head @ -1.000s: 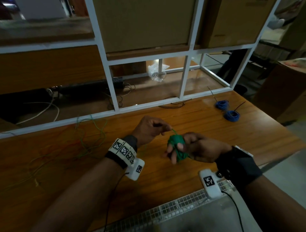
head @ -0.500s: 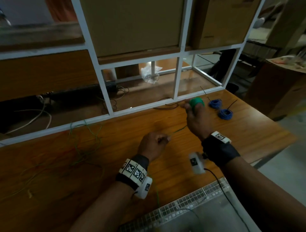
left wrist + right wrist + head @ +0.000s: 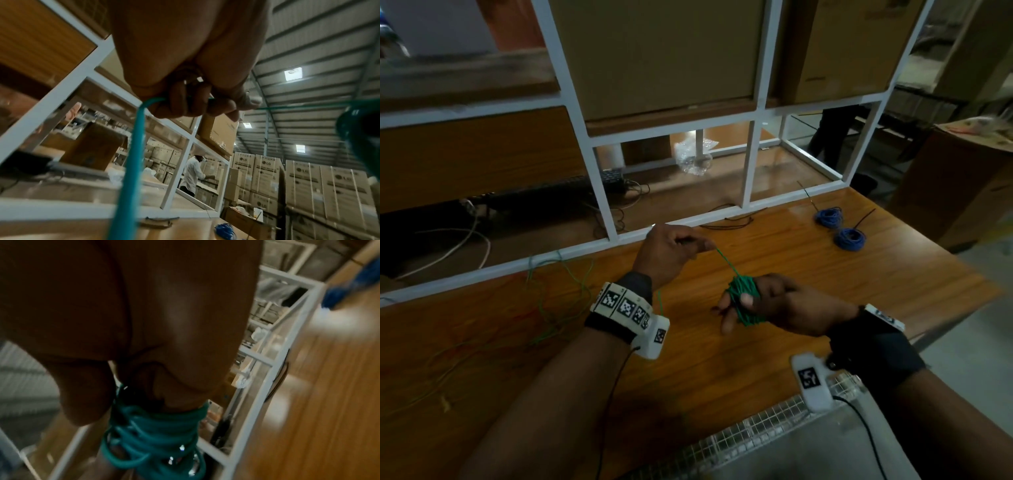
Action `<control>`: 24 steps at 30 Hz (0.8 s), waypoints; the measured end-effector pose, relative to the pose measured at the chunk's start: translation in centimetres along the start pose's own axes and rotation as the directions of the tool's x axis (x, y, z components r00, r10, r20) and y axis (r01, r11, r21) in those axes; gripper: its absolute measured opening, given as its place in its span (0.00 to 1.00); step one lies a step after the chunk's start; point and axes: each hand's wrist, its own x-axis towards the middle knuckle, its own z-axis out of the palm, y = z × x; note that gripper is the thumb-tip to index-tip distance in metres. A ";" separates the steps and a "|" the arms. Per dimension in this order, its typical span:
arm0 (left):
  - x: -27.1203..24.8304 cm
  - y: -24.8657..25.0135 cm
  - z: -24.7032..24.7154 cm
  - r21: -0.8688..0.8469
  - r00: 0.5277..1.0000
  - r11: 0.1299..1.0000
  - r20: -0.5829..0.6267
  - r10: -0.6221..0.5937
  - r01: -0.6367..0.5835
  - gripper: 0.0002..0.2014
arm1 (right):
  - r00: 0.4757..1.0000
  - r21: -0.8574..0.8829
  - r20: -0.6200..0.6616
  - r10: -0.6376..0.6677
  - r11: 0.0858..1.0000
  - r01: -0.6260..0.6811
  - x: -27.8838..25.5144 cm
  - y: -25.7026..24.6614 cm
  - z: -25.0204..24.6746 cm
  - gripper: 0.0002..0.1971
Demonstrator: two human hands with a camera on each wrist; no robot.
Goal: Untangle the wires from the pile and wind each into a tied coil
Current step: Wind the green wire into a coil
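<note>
Evidently the right hand [image 3: 784, 305] serves as a spool: the green wire coil [image 3: 744, 298] wraps its fingers. Just beyond, the left hand [image 3: 667, 255] pinches the free strand [image 3: 726, 262] taut, likely so turns lie snug.

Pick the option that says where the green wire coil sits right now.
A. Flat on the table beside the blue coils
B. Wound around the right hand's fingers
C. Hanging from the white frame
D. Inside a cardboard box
B: the green wire coil is wrapped around the right hand's fingers, while the left hand pinches its free strand.
</note>
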 end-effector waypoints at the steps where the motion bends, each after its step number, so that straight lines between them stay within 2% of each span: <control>1: -0.1 0.2 0.2 -0.071 1.000 0.997 0.006 -0.012 0.012 0.03 | 0.998 0.138 0.021 -0.054 0.989 0.051 -0.1 -0.7 0.2 0.15; 3: -0.7 0.2 1.1 -0.163 1.000 0.987 0.014 -0.017 0.019 0.05 | 0.986 0.380 0.068 -0.150 0.918 0.114 0.2 -1.7 0.3 0.16; 5: -1.3 0.1 2.6 -0.275 0.997 0.959 0.039 -0.060 0.069 0.04 | 0.958 0.596 0.057 -0.280 0.780 0.192 0.8 -2.6 0.2 0.17; 7: -2.2 -0.4 4.8 -0.307 0.990 0.941 0.056 -0.132 0.143 0.08 | 0.930 0.713 -0.090 -0.357 0.628 0.311 1.4 -3.7 0.0 0.18; 8: -2.7 -0.7 5.9 -0.288 0.986 0.943 0.070 -0.150 0.164 0.11 | 0.913 0.707 -0.204 -0.352 0.592 0.387 1.8 -4.1 -0.2 0.18; 9: -3.2 -1.2 6.9 -0.265 0.984 0.949 0.091 -0.153 0.172 0.13 | 0.885 0.657 -0.334 -0.323 0.593 0.465 2.2 -4.3 -0.5 0.17; 10: -3.5 -1.7 7.7 -0.245 0.983 0.956 0.118 -0.137 0.163 0.13 | 0.844 0.574 -0.465 -0.269 0.634 0.518 2.5 -4.3 -1.0 0.17; 12: -4.0 -2.6 8.3 -0.184 0.980 0.972 0.157 -0.121 0.149 0.10 | 0.728 0.315 -0.657 -0.197 0.806 0.502 2.9 -3.8 -2.1 0.17; 13: -4.3 -2.8 8.1 -0.127 0.981 0.984 0.159 -0.108 0.128 0.09 | 0.665 0.119 -0.713 -0.220 0.897 0.425 3.1 -3.4 -2.5 0.17; 14: -4.6 -2.9 7.6 -0.061 0.983 0.993 0.157 -0.094 0.105 0.08 | 0.596 -0.098 -0.753 -0.278 0.943 0.317 3.2 -2.9 -2.9 0.14; 15: -5.0 -2.9 7.0 -0.005 0.985 0.997 0.152 -0.081 0.083 0.09 | 0.533 -0.298 -0.768 -0.354 0.935 0.192 3.1 -2.1 -3.3 0.12; 16: -5.3 -3.0 6.3 0.046 0.986 0.997 0.148 -0.072 0.066 0.10 | 0.499 -0.464 -0.754 -0.427 0.884 0.056 3.0 -1.1 -3.7 0.10; 17: -5.5 -3.2 5.4 0.104 0.989 0.994 0.144 -0.044 0.029 0.12 | 0.505 -0.580 -0.720 -0.475 0.812 -0.063 3.1 0.1 -4.1 0.11; 18: -5.5 -3.4 4.6 0.180 0.990 0.983 0.138 -0.008 -0.017 0.12 | 0.560 -0.644 -0.681 -0.472 0.750 -0.151 3.1 1.2 -4.5 0.10; 20: -4.9 -3.6 3.0 0.344 0.991 0.933 0.112 0.069 -0.103 0.11 | 0.741 -0.698 -0.587 -0.327 0.669 -0.257 3.0 3.6 -4.4 0.14; 21: -4.5 -3.6 2.2 0.392 0.989 0.910 0.105 0.100 -0.134 0.09 | 0.818 -0.692 -0.535 -0.212 0.665 -0.280 3.1 4.2 -3.7 0.18; 22: -4.0 -3.2 1.6 0.413 0.987 0.897 0.109 0.121 -0.156 0.08 | 0.871 -0.653 -0.485 -0.079 0.695 -0.301 3.2 4.1 -2.7 0.23; 24: -3.1 -2.5 0.5 0.385 0.978 0.904 0.159 0.132 -0.184 0.07 | 0.922 -0.550 -0.350 0.164 0.761 -0.344 3.1 3.3 -1.0 0.27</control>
